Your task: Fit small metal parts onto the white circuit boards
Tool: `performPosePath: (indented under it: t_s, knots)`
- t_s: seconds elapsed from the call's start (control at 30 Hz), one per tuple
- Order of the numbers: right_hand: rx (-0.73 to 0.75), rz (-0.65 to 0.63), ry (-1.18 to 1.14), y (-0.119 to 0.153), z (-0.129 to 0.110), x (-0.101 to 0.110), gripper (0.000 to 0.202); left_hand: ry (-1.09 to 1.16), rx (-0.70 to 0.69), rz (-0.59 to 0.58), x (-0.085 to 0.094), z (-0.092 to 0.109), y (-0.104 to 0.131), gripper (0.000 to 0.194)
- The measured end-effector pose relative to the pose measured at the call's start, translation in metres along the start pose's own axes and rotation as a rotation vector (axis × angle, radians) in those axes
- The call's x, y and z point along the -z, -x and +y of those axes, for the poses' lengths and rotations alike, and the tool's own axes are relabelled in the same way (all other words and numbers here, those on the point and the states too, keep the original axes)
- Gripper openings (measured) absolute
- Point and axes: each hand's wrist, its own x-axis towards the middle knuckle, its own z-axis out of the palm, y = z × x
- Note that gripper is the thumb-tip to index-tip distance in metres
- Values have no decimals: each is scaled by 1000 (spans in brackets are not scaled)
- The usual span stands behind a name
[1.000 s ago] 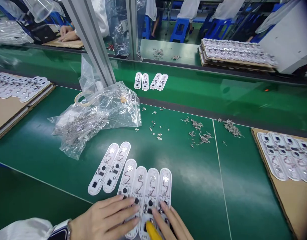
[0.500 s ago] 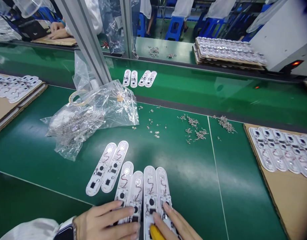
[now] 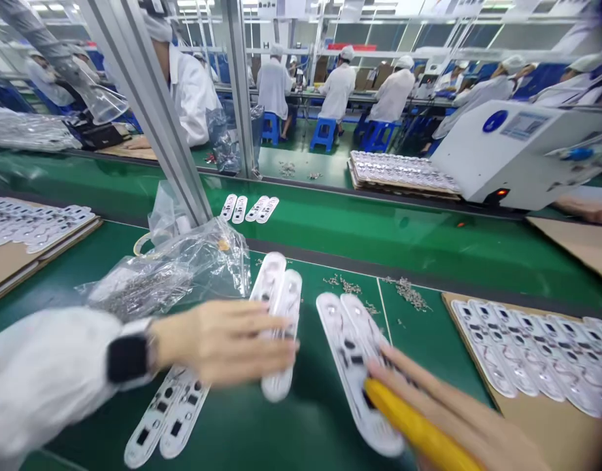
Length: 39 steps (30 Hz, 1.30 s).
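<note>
My left hand [image 3: 232, 340], blurred, lies with extended fingers over a pair of white oblong pieces [image 3: 281, 320] with dark parts on them. Another such pair [image 3: 352, 353] is under the fingertips of my right hand [image 3: 442, 399], which also holds a yellow-handled tool [image 3: 418, 425] against the palm side. Partly beneath my left wrist, two more white pieces [image 3: 158, 412] rest on the green table. What the fingers of my right hand press on is partly hidden by the hand and tool.
A clear plastic bag [image 3: 178, 268] of small metal parts lies at the left. Small springs [image 3: 411, 293] are scattered near the belt [image 3: 379, 239]. Cardboard [image 3: 526, 425] with rows of white pieces is at the right, more at the left. People in white sit beyond.
The view has tilted up, showing more of the room. Both hands and the two pairs of white pieces under them have moved forward on the table, the pairs now farther apart.
</note>
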Motion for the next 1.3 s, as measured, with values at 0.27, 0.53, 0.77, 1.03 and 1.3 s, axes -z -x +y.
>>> performPosePath:
  t_s: [0.27, 0.53, 0.77, 1.03, 1.3]
  knots:
    - [179, 73, 249, -127, 113, -68, 37, 71, 136, -260, -88, -195, -29, 18]
    - [58, -190, 281, -197, 166, -151, 35, -1, 207, -461, -111, -244, -13, 28]
    - [-11, -238, 168, -195, 141, -137, 46, -135, 320, -506, -52, -205, -31, 43]
    - [285, -160, -71, -120, 13, -74, 44, -52, -25, -350, 40, -13, -5, 35]
    - [404, -260, -141, -52, -57, -37, 41, 21, 407, -503, 20, 124, 111, 77]
